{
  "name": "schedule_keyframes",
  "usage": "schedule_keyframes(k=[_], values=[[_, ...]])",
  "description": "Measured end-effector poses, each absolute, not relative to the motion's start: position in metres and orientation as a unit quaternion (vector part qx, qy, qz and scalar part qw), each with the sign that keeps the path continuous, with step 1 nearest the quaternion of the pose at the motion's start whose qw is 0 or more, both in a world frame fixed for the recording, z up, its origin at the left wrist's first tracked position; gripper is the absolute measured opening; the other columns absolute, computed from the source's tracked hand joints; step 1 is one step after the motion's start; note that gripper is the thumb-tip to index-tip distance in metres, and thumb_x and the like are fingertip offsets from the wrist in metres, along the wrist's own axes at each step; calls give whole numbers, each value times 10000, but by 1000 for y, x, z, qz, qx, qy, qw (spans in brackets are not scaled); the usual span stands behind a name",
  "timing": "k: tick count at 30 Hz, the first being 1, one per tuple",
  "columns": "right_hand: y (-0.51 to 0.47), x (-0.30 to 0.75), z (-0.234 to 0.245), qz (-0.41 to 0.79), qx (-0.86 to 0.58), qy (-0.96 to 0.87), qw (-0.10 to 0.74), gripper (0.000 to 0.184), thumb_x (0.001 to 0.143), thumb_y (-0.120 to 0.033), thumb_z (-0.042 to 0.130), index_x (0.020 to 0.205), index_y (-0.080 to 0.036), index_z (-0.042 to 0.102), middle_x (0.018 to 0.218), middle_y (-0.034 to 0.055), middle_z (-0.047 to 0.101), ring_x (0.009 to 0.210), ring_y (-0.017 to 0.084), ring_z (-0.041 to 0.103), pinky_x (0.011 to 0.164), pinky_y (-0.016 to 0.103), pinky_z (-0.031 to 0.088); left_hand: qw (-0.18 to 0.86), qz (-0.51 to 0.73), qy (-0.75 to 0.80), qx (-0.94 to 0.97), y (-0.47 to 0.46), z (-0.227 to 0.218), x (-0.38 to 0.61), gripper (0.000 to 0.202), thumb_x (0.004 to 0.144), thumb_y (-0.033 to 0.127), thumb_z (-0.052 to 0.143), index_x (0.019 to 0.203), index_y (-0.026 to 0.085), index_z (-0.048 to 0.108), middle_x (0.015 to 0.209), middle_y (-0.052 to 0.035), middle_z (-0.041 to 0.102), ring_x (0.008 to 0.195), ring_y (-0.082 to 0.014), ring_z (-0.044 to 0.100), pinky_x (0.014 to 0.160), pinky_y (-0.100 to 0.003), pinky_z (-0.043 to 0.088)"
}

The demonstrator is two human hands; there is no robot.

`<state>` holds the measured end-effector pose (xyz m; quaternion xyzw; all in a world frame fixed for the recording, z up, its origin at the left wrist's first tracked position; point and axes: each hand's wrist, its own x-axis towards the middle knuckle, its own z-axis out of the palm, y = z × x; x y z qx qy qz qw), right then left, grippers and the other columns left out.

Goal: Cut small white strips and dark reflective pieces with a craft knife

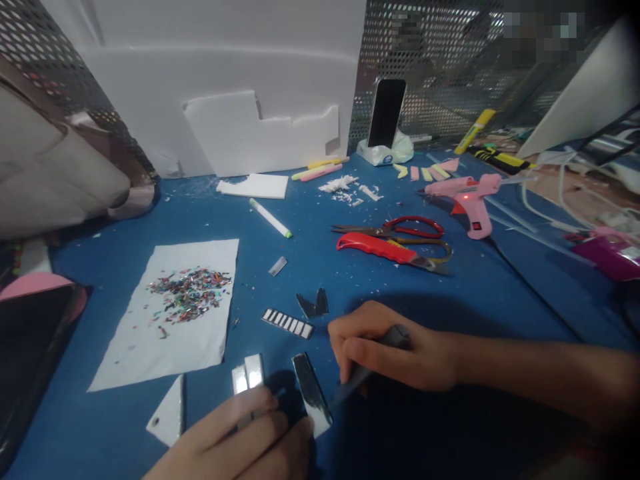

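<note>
1. Hands: the right hand (400, 363) pinches a dark marker (357, 381) between thumb and fingers, tip slanting down to the strip's right edge. Actual contact of tip and strip cannot be confirmed; that area is blurred.
2. The left hand (240, 433) lies low, fingers lightly bent and close together, one fingertip at the strip's pale end. Whether it presses, or grips anything, cannot be told.
3. The strip (310, 383) lies on the bench (220, 220) between both hands: glossy black over most of its length, pale at the near end. Judged in hand: blackening of this face.
4. Recommended practice: steady the strip by its edge, off wet ink; lay even, overlapping strokes along its length; finish edges and corners lightly. Smearing under the fingertip is the likeliest defect.
5. Two pale pieces (254, 370) stand just beyond the left fingers; keep inked fingertips off them.
6. Beyond the strip: a striped piece (288, 323) and a black V-shaped piece (313, 305), near each other. Allow the marker hand clearance from both.
7. Farther out: scissors (415, 223), a red-handled cutter (375, 247) and a pink glue gun (465, 190), indicator lit. Treat its nozzle as hot; well apart from the strip at present.
</note>
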<state>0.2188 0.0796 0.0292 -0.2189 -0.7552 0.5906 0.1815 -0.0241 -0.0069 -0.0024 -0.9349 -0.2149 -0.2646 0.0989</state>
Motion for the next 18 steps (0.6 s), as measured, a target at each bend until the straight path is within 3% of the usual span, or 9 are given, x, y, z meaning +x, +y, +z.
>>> schedule_keyframes(k=[9,14,18], values=[[79,219,28,589,-222,-756,183,381,990,-339,363,770,-114,578,694,12,541,628,85,539,587,206,422,121,-238,-181,-947,-4,-4,-27,198,906,160,524,1006,229,681,1094,94,637,923,-79,557,1123,-341,304],[79,220,27,596,-202,-759,168,387,986,-348,370,752,-116,574,680,11,550,615,85,542,578,204,421,83,-280,-267,-919,-10,-5,-22,201,923,138,505,926,210,693,1035,100,654,912,-72,561,1098,-319,340],[79,221,27,585,-229,-757,179,341,981,-330,384,797,-118,576,687,12,553,642,93,550,596,208,425,118,-244,-194,-943,-6,-3,-27,184,906,162,532,988,223,685,1079,98,644,908,-78,558,1123,-337,309]])
